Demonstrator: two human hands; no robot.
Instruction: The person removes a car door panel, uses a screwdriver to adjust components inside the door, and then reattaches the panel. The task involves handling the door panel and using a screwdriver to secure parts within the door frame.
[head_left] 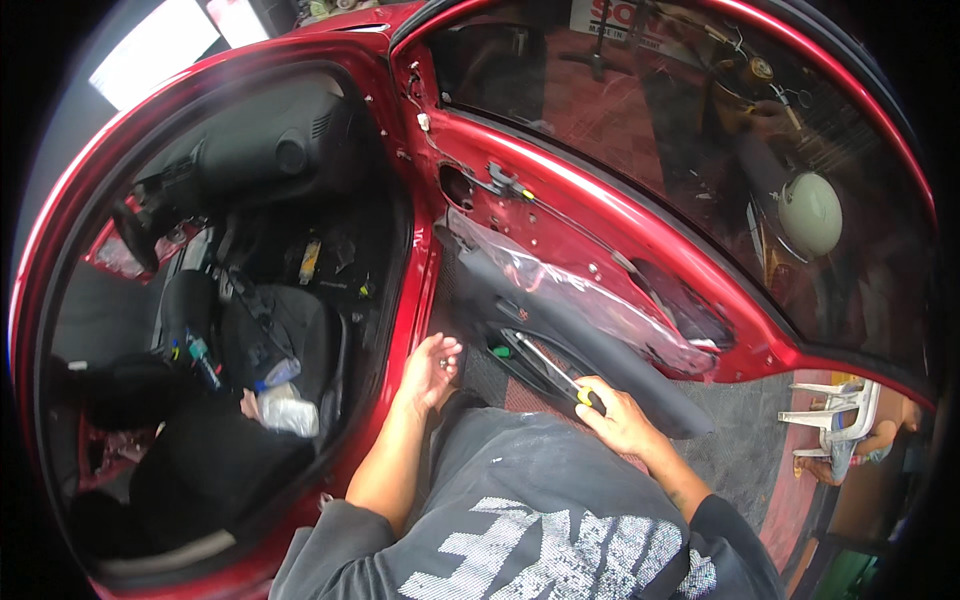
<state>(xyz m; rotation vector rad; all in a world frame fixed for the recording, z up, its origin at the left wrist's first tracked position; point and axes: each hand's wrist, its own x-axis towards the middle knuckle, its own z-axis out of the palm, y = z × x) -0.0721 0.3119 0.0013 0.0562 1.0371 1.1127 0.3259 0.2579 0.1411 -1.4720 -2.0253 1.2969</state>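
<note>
The right hand is gripping a screwdriver above the panel. The left hand is curling loosely, its contents unclear.

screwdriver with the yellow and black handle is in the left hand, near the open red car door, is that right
Wrong hand: the head view shows the screwdriver in the right hand, near the open red car door.

Screwdriver handle part-hidden in right grip — dark speck at left grip too small to tell.
</note>
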